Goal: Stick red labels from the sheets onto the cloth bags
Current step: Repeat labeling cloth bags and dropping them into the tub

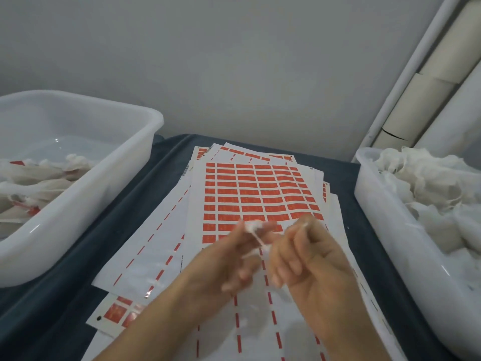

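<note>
Bins [125,162] with cloth bags [429,183] flanking sheets [257,191]

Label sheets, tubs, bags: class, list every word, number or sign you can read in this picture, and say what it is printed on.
No text can be read.
Red labels on the top sheet: faint print, too blurred.
Barcode-like marks at a sheet edge: too small.
Labels on bags in the left tub: too blurred.
Right tub of cloth bags: no print visible.

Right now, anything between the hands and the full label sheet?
Nothing visible. Both hands, left and right, hover directly above the red label sheet, pinching a white string between them; only that string occupies their fingers.
</note>
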Available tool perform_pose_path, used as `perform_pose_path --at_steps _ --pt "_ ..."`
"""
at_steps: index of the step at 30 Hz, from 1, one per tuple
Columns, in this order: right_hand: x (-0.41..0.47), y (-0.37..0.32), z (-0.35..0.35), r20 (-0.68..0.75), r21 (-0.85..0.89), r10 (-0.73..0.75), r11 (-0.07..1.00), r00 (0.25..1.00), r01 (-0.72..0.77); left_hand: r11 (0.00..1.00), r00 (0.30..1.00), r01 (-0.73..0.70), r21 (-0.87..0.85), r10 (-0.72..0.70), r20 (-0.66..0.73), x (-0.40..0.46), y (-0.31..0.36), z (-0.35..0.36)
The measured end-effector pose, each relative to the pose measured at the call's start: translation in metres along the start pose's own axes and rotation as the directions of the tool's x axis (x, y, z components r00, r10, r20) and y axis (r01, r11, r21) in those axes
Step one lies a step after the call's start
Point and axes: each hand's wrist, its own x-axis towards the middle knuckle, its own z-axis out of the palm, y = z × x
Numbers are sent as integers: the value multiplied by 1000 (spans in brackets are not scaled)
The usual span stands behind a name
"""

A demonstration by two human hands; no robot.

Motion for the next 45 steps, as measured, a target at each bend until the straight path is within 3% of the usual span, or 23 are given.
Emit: perform_pose_path --at_steps 2,4,6,8,11,14,18,23,28,32,39,45 --pt "0 6 2 -44 -72 65 995 997 -68 951 997 -74 -299 71 -21 -3 7 -9" --pt "2 8 0 -171 -206 35 976 985 -71 933 992 -127 -337 117 -50 -4 11 -13" --pt "5 11 -7 -311 -459 -67 884 948 -88 964 991 -135 -227 130 -37 -4 12 -14" --pt "7 15 -12 -369 -673 -194 730 909 -118 995 995 -98 -6 98 31 -6 12 -13" --pt "8 26 -13 -303 -790 -306 610 903 -59 930 995 -10 367 -28 99 -9 10 -7" --pt "8 35 -11 -201 -834 -273 551 941 -19 831 991 98 548 -130 21 -7 8 -1" --pt "8 39 -13 -187 -847 -251 531 950 -26 739 990 119 663 -140 -23 -3 8 -1" --pt "11 35 -22 -307 -832 -344 550 887 -74 670 995 -84 737 91 31 -4 4 -2" --pt "14 29 -26 -365 -742 -161 645 917 -183 588 966 -228 776 233 107 -4 -2 -1" --pt "16 26 -29 -413 -612 -26 749 911 -255 598 958 -259 758 256 126 -3 -3 -2" --pt "15 26 -32 -400 -554 109 762 910 -335 620 953 -256 742 292 85 -2 -7 -2" --pt "16 26 -32 -417 -538 108 771 903 -340 638 943 -258 726 329 46 1 -10 -4"
